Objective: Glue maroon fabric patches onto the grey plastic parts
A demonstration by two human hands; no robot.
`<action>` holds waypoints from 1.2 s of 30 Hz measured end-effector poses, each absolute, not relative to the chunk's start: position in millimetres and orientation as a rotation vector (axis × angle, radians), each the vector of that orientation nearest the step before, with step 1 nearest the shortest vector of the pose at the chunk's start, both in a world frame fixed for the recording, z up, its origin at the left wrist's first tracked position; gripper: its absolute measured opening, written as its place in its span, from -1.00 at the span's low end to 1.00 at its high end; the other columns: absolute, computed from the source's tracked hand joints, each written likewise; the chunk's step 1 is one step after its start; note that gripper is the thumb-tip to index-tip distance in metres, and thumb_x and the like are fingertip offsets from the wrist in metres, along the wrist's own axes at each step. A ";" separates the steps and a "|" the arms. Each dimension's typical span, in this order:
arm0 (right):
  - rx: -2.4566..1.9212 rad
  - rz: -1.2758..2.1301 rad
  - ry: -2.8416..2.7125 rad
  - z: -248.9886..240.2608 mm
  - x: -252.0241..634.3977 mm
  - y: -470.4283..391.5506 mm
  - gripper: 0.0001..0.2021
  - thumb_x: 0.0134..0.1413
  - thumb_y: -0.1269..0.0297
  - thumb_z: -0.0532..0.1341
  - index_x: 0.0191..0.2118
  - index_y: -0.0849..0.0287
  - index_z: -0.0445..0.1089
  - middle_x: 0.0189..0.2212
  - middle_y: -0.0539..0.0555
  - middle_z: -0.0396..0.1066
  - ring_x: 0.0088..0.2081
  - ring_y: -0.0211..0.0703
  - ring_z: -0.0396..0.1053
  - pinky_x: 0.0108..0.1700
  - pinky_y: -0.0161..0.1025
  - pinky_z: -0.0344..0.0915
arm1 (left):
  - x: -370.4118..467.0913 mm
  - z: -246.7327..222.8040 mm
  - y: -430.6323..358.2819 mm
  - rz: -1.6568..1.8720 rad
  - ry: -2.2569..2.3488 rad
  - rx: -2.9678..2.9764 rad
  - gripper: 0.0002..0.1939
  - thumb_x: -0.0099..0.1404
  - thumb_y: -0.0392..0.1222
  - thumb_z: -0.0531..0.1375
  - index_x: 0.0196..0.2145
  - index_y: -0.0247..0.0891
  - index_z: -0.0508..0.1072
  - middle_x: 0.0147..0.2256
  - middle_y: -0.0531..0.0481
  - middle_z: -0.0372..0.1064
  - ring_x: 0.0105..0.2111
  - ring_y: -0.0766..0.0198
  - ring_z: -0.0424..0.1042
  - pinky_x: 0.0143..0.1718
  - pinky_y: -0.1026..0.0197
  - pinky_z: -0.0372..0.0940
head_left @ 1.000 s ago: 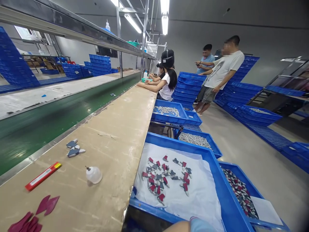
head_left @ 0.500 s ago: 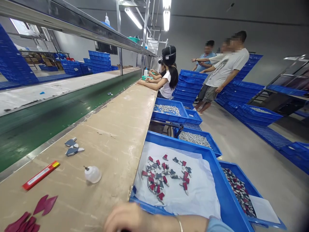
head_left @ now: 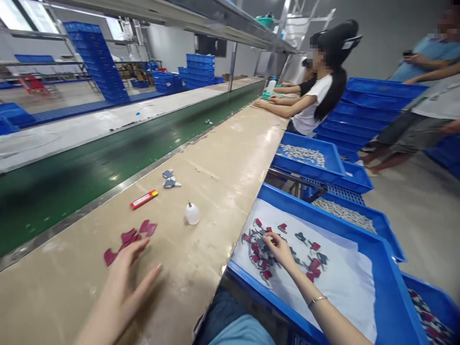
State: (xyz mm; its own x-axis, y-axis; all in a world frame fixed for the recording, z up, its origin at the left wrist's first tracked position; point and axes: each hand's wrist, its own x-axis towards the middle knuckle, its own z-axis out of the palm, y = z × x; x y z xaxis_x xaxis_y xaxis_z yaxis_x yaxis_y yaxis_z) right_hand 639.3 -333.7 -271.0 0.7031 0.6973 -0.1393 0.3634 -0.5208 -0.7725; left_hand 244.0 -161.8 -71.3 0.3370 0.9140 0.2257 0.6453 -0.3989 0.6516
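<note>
My left hand is over the tan bench with thumb and fingers apart, nothing in it, close to a pile of dark red pieces. My right hand reaches over the blue tray, its fingers pinched above small red and grey pieces on a white cloth. Whatever those fingers hold is too small to make out. A white squeeze bottle stands upright on the bench. Beyond the red pieces lie a red case with a yellow end and grey-and-white pieces.
The bench runs beside a green belt. Beyond the tray are trays of pale pieces and stacked blue crates. A person in a white shirt sits farther along the bench; others stand at the right.
The view has turned right-to-left, shifting things rightward. My left hand has come into view over the bench. My right hand has moved from the bench edge to the pieces in the tray.
</note>
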 end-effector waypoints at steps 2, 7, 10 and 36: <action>-2.210 0.633 -0.826 -279.1 634.6 -339.2 -0.73 0.41 0.09 0.30 -0.14 0.24 0.47 -0.34 -0.04 0.46 -0.42 -0.31 0.41 -0.33 -0.29 0.46 | 265.0 -75.9 -147.4 0.632 1.196 2.017 -0.31 0.29 0.33 0.26 0.17 -0.21 0.37 0.20 -0.30 0.44 0.17 -0.22 0.51 0.23 -0.31 0.42; -2.227 0.551 -0.871 -264.6 629.2 -332.0 -0.69 0.38 0.03 0.30 -0.24 0.21 0.44 -0.38 -0.05 0.43 -0.42 -0.30 0.37 -0.29 -0.25 0.43 | 338.1 -82.1 -117.2 0.572 1.083 1.872 -0.14 0.17 0.07 0.41 0.32 -0.25 0.26 0.36 -0.39 0.26 0.30 -0.20 0.40 0.31 -0.19 0.32; -2.148 0.369 -0.879 -233.1 626.8 -314.6 -0.54 0.32 -0.20 0.23 -0.25 0.17 0.44 -0.33 0.08 0.47 -0.37 -0.16 0.38 -0.24 -0.12 0.41 | 363.9 -85.1 -110.0 0.564 1.105 1.855 -0.34 0.17 -0.05 0.44 0.18 -0.26 0.41 0.23 -0.33 0.42 0.25 -0.17 0.42 0.23 -0.09 0.35; -0.653 1.281 -1.811 -24.7 386.7 -224.5 -0.42 0.30 -0.04 0.21 -0.62 0.04 -0.06 -0.74 -0.20 -0.15 -0.67 -0.44 -0.14 -0.65 -0.39 -0.11 | 228.6 -32.7 -265.4 0.416 0.818 0.974 -0.57 0.04 0.08 0.45 -0.48 -0.20 0.33 -0.69 0.14 0.26 -0.73 0.42 0.20 -0.69 0.35 0.07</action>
